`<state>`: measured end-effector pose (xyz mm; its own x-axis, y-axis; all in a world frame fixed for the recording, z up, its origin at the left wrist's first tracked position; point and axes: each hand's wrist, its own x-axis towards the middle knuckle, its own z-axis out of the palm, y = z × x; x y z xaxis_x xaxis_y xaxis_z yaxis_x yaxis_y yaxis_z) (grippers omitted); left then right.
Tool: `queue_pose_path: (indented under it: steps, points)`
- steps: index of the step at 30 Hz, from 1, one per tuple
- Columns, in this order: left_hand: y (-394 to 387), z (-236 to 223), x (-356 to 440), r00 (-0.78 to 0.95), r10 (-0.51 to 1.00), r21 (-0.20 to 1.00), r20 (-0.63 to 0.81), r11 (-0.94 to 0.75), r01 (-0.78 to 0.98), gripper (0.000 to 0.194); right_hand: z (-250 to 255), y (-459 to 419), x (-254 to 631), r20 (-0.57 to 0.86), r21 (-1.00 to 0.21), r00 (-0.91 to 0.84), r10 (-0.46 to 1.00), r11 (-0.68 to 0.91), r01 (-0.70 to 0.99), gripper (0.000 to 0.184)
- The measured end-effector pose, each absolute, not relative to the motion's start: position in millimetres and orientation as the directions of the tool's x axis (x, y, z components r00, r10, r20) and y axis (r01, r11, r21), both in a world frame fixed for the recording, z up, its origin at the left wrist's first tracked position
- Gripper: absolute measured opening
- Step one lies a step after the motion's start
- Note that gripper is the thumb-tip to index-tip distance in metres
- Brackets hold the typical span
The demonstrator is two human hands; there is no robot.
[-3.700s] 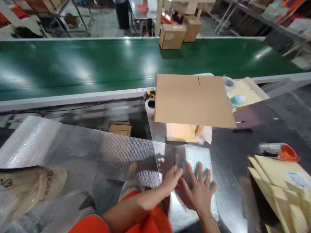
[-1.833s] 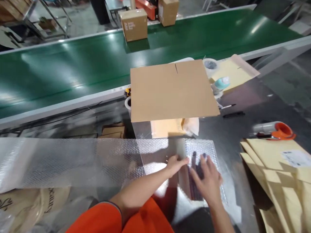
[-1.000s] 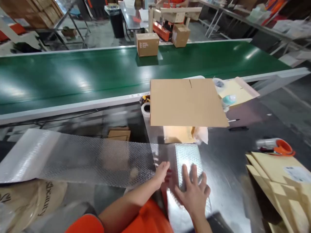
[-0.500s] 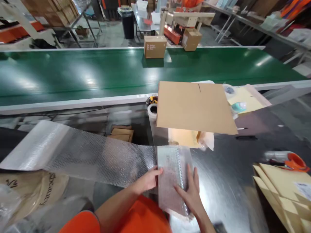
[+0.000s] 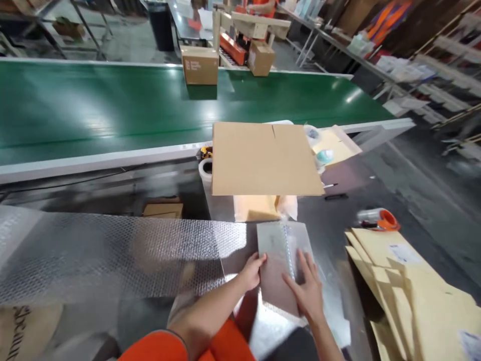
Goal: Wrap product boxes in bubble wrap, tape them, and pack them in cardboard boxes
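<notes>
Left hand [image 5: 252, 272]: rests thumb on left edge of flat grey rectangular bubble-wrapped bundle [image 5: 276, 283]; cannot tell if gripping.
Right hand [image 5: 309, 289]: spreads open on its right side.
Bundle: lower centre of frame, on dark metal worktop [image 5: 326, 225].

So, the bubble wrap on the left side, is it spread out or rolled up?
Spread out, where visible: the bubble wrap runs as a long strip from the picture's left edge to near the left hand.

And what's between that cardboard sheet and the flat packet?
In the head view, a flat yellowish piece with a whitish crumpled end shows between cardboard and packet.
</notes>
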<state>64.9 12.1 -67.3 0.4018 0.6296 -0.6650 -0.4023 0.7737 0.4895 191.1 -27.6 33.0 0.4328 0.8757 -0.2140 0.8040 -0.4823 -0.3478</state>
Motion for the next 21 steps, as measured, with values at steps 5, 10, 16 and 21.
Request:
queue_pose_path:
  steps: [5, 10, 16, 21]
  points:
    - [18.9, -71.1, 22.1, 0.182, 0.749, 0.751, -0.638, 0.656, -0.068, 0.029, 26.4, -24.5, 140.4, -0.132, -0.116, 0.469, 0.873, -0.484, 0.867, 0.068]
    - [-2.0, -70.4, -56.7, 0.447, 0.831, 0.794, -0.330, -0.012, 0.608, 0.056, 15.4, -26.6, 101.7, -0.051, 0.099, 0.481, 0.876, -0.474, 0.875, 0.062]
    - [-44.7, -88.8, -106.6, 0.636, 0.715, 0.331, -0.290, -0.548, 0.768, 0.075, 13.3, -23.1, 98.6, -0.083, 0.095, 0.474, 0.877, -0.466, 0.880, 0.065]
    - [-44.7, -79.6, -120.8, 0.691, 0.630, 0.169, -0.355, -0.684, 0.710, 0.081, 43.2, -21.3, 93.4, -0.283, -0.182, 0.394, 0.874, -0.453, 0.873, 0.086]
